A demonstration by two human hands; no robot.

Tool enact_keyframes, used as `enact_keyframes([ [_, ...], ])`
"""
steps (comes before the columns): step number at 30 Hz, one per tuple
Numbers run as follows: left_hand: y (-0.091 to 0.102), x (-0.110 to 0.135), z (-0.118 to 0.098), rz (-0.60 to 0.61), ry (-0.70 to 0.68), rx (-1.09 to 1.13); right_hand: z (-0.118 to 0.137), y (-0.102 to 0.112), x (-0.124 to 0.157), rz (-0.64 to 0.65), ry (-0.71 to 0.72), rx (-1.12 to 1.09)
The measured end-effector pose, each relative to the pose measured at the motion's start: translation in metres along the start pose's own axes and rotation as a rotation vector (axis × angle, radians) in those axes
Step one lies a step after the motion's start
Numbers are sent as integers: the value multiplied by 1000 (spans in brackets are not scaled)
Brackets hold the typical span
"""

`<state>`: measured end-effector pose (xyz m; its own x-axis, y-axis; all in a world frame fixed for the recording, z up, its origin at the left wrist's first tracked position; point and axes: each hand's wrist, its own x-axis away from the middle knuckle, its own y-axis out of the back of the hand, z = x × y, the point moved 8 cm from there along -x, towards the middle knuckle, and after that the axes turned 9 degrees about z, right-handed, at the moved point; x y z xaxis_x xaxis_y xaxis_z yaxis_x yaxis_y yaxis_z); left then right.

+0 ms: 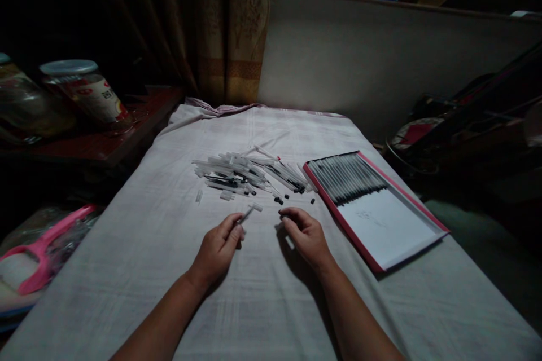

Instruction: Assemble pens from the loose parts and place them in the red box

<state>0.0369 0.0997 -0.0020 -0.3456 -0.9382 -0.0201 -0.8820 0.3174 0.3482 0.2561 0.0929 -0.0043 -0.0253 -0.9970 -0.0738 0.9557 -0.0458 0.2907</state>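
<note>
My left hand [221,241] is closed around a slim pen [246,216] with a clear cap [256,207] at its far end. To its right, my right hand [305,232] pinches a small black plug [280,212] between thumb and fingertips. Beyond both hands lies a loose pile of clear pen parts [237,169], with black-tipped pieces among them. Several tiny black plugs [278,201] are scattered at the near edge of the pile. A shallow red-edged box [392,237] on the right holds a row of dark pens [347,177] in its far half.
A pale checked cloth [237,304] covers the table. On a dark red side table [127,138] at left stands a lidded jar [91,93]. A pink handle-shaped item [42,254] lies low at the left. A curtain [237,28] hangs behind.
</note>
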Motion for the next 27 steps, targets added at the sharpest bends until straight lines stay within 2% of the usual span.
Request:
enact_keyframes([
  [3, 1, -5, 15, 50, 163, 421, 0, 3, -1, -23, 21, 128],
  [5, 4, -7, 16, 76, 202, 571, 3, 7, -1, -49, 63, 267],
  [10, 18, -9, 19, 6, 225, 747, 12, 13, -4, -107, 110, 589],
  [12, 19, -9, 21, 9, 229, 760, 19, 9, -7, -118, 126, 692],
  [14, 17, -9, 21, 29, 233, 742, 29, -5, -13, -64, 149, 758],
  [16, 15, -9, 21, 47, 238, 713, 37, -28, -22, 49, 154, 827],
  [20, 12, -8, 21, 71, 235, 668, 44, -64, -37, 239, 67, 1026],
  [23, 9, -7, 22, 81, 237, 649, 44, -66, -39, 244, 18, 1008],
  [27, 7, -4, 25, 63, 274, 590, 42, -47, -28, 186, 42, 604],
])
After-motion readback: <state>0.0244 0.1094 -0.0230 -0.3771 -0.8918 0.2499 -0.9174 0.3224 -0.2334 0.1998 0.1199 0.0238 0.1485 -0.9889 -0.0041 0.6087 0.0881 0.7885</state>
